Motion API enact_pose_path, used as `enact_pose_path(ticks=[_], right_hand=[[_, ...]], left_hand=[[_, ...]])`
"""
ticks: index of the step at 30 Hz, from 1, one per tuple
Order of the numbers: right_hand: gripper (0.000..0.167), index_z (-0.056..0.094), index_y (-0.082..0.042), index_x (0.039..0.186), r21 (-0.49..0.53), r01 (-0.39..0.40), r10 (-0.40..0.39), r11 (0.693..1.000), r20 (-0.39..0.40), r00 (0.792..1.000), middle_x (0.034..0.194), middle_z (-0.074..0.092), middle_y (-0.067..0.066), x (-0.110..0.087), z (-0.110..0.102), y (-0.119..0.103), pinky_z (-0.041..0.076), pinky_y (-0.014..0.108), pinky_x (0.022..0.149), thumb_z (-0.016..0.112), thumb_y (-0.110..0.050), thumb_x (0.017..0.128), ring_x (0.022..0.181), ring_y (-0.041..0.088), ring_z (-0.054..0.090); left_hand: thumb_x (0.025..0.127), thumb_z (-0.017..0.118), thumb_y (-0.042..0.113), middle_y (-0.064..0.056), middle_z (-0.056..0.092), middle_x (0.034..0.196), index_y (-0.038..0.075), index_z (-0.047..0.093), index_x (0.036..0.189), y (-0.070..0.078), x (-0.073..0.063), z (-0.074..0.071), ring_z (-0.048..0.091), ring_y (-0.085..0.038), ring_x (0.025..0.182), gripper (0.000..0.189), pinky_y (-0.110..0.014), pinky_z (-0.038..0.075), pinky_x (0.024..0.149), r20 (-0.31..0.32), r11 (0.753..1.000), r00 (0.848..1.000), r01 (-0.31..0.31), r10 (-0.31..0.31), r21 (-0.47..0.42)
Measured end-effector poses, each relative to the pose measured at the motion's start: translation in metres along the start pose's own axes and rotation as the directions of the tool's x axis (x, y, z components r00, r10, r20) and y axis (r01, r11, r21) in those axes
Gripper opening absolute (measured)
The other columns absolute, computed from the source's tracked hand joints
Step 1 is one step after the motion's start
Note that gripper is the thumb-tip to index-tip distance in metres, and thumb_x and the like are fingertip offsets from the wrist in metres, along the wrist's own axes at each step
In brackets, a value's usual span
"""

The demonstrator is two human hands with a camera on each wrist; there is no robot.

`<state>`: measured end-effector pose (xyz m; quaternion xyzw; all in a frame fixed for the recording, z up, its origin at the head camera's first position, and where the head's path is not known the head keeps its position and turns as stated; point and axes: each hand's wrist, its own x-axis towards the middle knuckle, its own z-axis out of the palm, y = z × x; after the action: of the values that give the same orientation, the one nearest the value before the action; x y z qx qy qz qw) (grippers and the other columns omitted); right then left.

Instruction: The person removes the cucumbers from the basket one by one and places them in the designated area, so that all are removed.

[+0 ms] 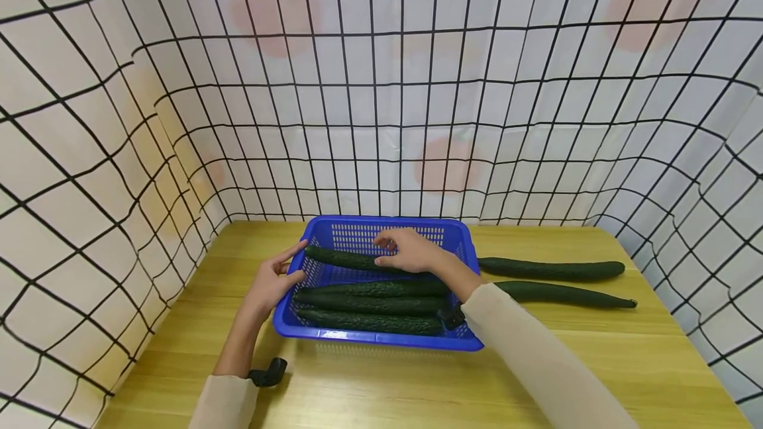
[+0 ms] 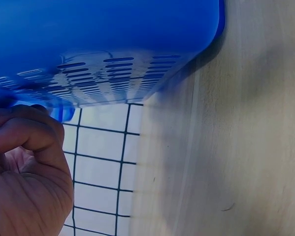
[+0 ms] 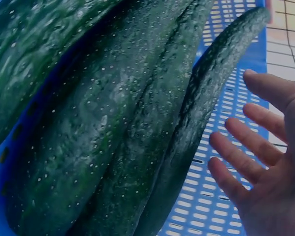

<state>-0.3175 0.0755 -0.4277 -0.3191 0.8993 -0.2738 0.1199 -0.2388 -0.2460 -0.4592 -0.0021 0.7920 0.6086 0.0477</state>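
A blue plastic basket [image 1: 387,338] with slotted walls stands on the table. Three dark green cucumbers [image 1: 375,304] lie side by side along its front half, and another cucumber [image 1: 342,257] lies apart near the back wall. My left hand [image 1: 268,286] holds the basket's left rim; its fingers [image 2: 26,132] bend up to the basket wall in the left wrist view. Above the back cucumber hovers my right hand [image 1: 411,251]. In the right wrist view its fingers [image 3: 236,152] are spread, with nothing between them, beside the cucumber closest to the back wall.
Right of the basket, two more cucumbers [image 1: 560,270] lie on the wooden table [image 1: 596,349], partly hidden by the basket and right sleeve. Black wire grid [image 1: 399,85] walls rise at the back and both sides. A small black device [image 1: 269,373] sits at the left wrist.
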Motion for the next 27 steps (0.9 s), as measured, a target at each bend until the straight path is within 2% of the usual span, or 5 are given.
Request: enact_pose_path(ticks=[5, 13, 16, 20, 27], right_hand=[[0.052, 0.057, -0.009, 0.145, -0.023, -0.027, 0.028, 0.999, 0.061, 0.998, 0.142, 0.062, 0.011, 0.000, 0.004, 0.005, 0.051, 0.047, 0.108, 0.066, -0.034, 0.101, 0.129, 0.029, 0.060], [0.060, 0.048, -0.008, 0.153, -0.035, -0.078, 0.083, 0.996, 0.161, 0.983, 0.154, 0.053, 0.011, -0.003, 0.008, 0.012, 0.043, 0.049, 0.118, 0.063, -0.035, 0.102, 0.143, 0.029, 0.050], [0.059, 0.050, -0.007, 0.152, -0.035, -0.093, 0.098, 0.995, 0.172, 0.980, 0.153, 0.054, 0.012, -0.003, 0.009, 0.013, 0.044, 0.048, 0.117, 0.065, -0.034, 0.101, 0.142, 0.029, 0.051], [0.054, 0.055, -0.006, 0.148, -0.055, -0.066, 0.075, 0.996, 0.198, 0.977, 0.149, 0.058, 0.012, -0.002, 0.011, 0.016, 0.046, 0.048, 0.115, 0.064, -0.033, 0.102, 0.138, 0.030, 0.054], [0.051, 0.058, -0.012, 0.145, -0.054, -0.085, 0.095, 0.995, 0.220, 0.971, 0.148, 0.059, 0.011, -0.003, 0.012, 0.018, 0.045, 0.049, 0.115, 0.063, -0.039, 0.102, 0.140, 0.029, 0.052]], left_hand=[[0.093, 0.067, 0.007, -0.034, 0.068, 0.104, 0.028, 0.047, 0.156, 0.003, -0.001, -0.001, 0.073, -0.021, 0.067, 0.069, -0.037, 0.064, 0.062, 0.001, 1.000, 1.000, 0.007, -0.007, -0.001], [0.093, 0.068, 0.008, -0.031, 0.069, 0.103, 0.029, 0.047, 0.156, -0.001, 0.000, 0.000, 0.072, -0.021, 0.067, 0.069, -0.037, 0.065, 0.063, -0.010, 1.000, 1.000, 0.006, -0.006, 0.008], [0.093, 0.068, 0.009, -0.030, 0.069, 0.102, 0.029, 0.047, 0.156, 0.000, 0.000, 0.001, 0.072, -0.021, 0.066, 0.069, -0.038, 0.064, 0.062, -0.009, 1.000, 1.000, 0.006, -0.006, 0.002], [0.093, 0.067, 0.009, -0.029, 0.069, 0.100, 0.030, 0.047, 0.156, 0.001, 0.000, 0.001, 0.072, -0.021, 0.065, 0.069, -0.038, 0.064, 0.061, -0.013, 1.000, 1.000, 0.012, -0.012, 0.000], [0.093, 0.067, 0.008, -0.030, 0.068, 0.103, 0.029, 0.046, 0.157, -0.003, 0.003, 0.000, 0.072, -0.021, 0.064, 0.070, -0.037, 0.064, 0.060, -0.014, 1.000, 1.000, 0.026, -0.026, 0.002]])
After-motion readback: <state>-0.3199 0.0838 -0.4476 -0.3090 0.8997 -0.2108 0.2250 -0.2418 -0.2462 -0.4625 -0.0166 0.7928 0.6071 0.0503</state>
